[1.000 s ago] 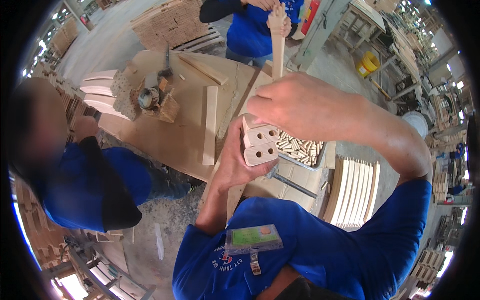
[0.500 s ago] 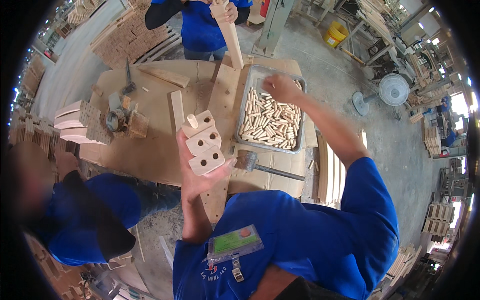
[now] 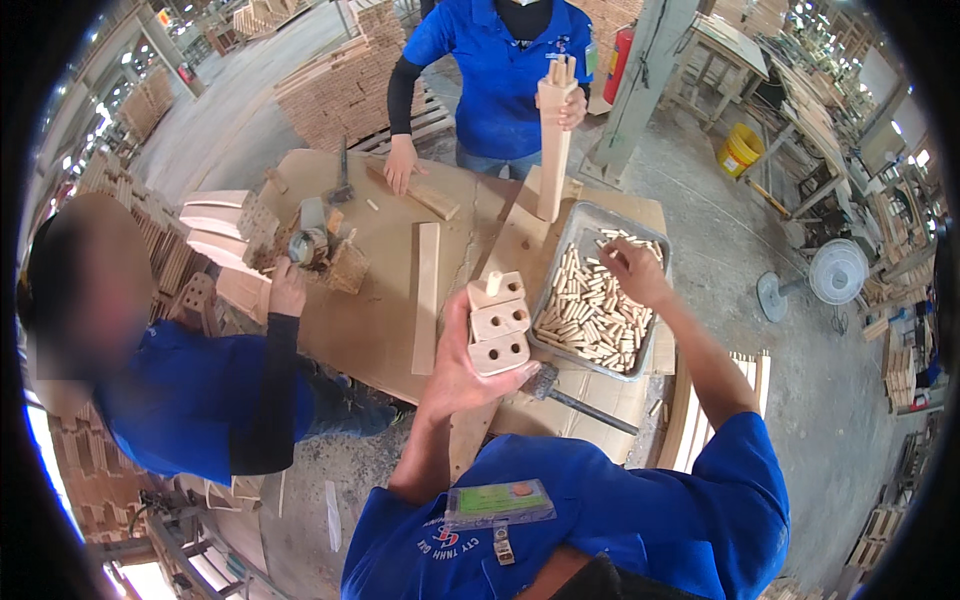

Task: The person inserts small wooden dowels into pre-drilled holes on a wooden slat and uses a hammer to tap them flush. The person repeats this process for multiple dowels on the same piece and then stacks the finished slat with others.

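Observation:
My left hand (image 3: 458, 375) grips several wooden pieces with drilled holes (image 3: 499, 322), stacked together with their holed ends facing up. One wooden dowel (image 3: 493, 283) stands in a hole of the farthest piece; the other visible holes look dark. To the right, a grey metal tray (image 3: 668, 262) holds a heap of wooden dowels (image 3: 590, 315). Over the heap's far right part is my right hand (image 3: 640, 275), its fingers curled down and drawn together among the dowels. What lies between those fingertips is too small to make out.
A hammer (image 3: 590, 410) lies close in front of the tray. Across the cardboard-covered table (image 3: 390, 320), a co-worker holds an upright wooden leg (image 3: 553, 160) with dowels in its top. Another co-worker reaches in from the left beside a glue-stained can (image 3: 305, 245). A second hammer (image 3: 343, 185) lies farther back.
My right hand has come down nearer over the dowels. The view has shifted, so the table sits farther right. The far co-worker's one hand now rests on a wood strip.

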A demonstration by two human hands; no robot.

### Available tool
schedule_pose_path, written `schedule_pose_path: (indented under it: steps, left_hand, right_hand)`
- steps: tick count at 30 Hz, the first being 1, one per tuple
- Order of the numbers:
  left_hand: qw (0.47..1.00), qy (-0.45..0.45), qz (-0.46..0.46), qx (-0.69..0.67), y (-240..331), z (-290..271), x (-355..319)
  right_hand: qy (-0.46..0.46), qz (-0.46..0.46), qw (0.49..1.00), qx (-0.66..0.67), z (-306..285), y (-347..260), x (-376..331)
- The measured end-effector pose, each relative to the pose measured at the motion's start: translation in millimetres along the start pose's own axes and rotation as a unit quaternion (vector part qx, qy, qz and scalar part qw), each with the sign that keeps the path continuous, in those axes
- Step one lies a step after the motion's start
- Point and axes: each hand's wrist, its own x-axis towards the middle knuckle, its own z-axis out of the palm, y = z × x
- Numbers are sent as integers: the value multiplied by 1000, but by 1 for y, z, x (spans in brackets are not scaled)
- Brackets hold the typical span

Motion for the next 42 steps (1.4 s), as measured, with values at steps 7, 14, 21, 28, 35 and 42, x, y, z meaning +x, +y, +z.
schedule_pose_path:
  steps: [7,14,21,28,35,42]
  left_hand:
    - [1000,-2,22,18,-5,3,5]
    - [997,-3,26,68,-8,0,4]
    - [1000,-10,20,7,-4,3,4]
    - [1000,-11,14,18,-5,4,2]
    - [999,-6,-5,-34,-10,6,-1]
    - [1000,-3,18,-12,-8,10,1]
  right_hand:
    - [-88,-189,967,148,-108,-187,4]
    - [-131,-322,938,11,-119,-240,5]
    - [-199,-349,906,-132,-126,-259,27]
    - [-196,-402,876,-180,-122,-265,21]
    - [-215,-364,893,-155,-117,-258,25]
    - [-190,-360,903,-133,-110,-252,21]
